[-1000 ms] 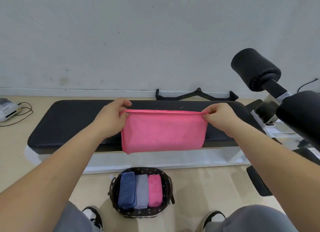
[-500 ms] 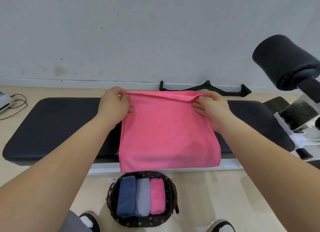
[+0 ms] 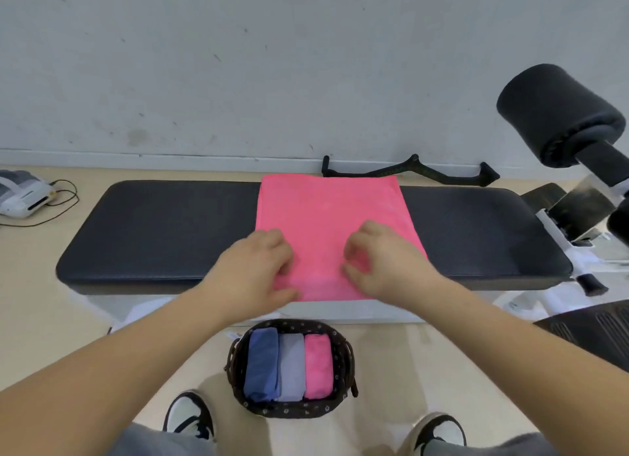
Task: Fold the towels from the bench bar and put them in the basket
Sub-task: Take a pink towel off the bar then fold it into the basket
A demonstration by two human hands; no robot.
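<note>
1. Black bench (image 3: pixel 153 231); pink towel (image 3: pixel 330 210) lies flat across its middle;
2. basket (image 3: pixel 296 325) on the floor below, holding three folded towels (image 3: pixel 291 367);
3. left hand (image 3: pixel 258 268) and right hand (image 3: pixel 381 265), fingers curled, at the towel's near edge; cannot tell whether they pinch it.

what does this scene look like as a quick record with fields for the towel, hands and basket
towel: pink towel, spread flat across the black bench pad, near edge over the pad's front
hands: left hand and right hand both on its near part, fingers curled; grip unclear, blurred
basket: basket on the floor in front of the bench
contents: blue towel, grey towel, folded pink towel, side by side
</note>
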